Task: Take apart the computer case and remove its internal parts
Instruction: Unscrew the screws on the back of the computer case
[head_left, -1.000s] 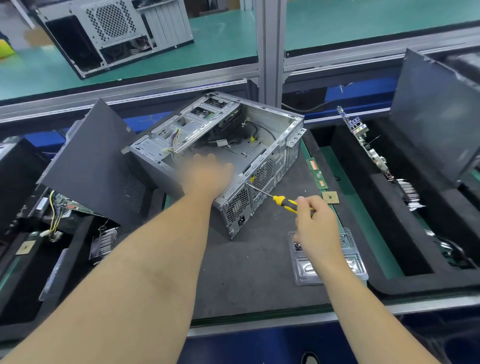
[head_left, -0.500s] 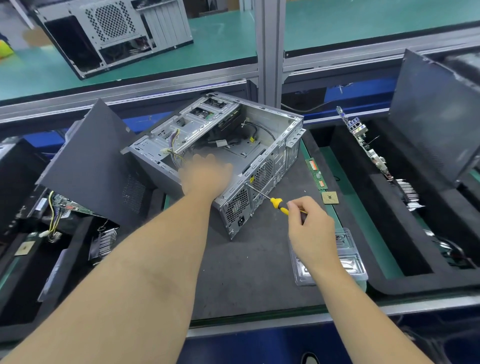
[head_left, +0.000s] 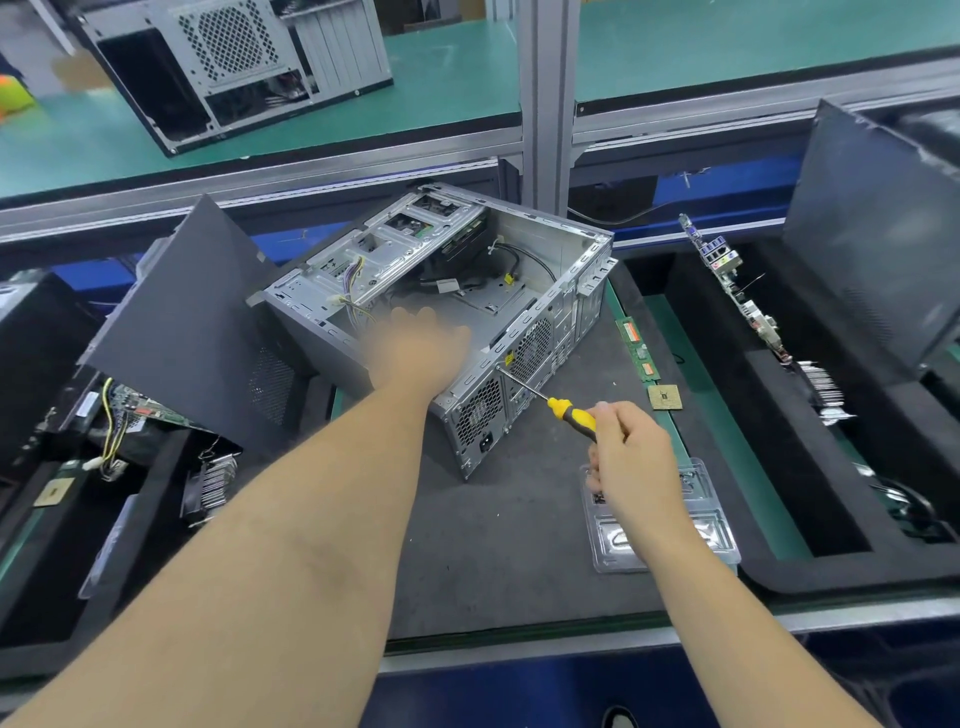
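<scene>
An open silver computer case lies on its side on a dark mat, its inside facing up with cables and a drive cage showing. My left hand is blurred and rests on the case's near top edge above the power supply corner; its fingers cannot be made out. My right hand grips a yellow-and-black screwdriver. The screwdriver's tip touches the case's rear panel near the fan grille.
A memory stick and a processor chip lie right of the case. A clear plastic tray sits under my right wrist. Black foam bins flank the mat: motherboard at right, a black side panel at left. Another case stands on the far bench.
My right hand has shifted slightly left along the screwdriver handle, keeping the tip at the rear panel. My left hand stays on the case.
</scene>
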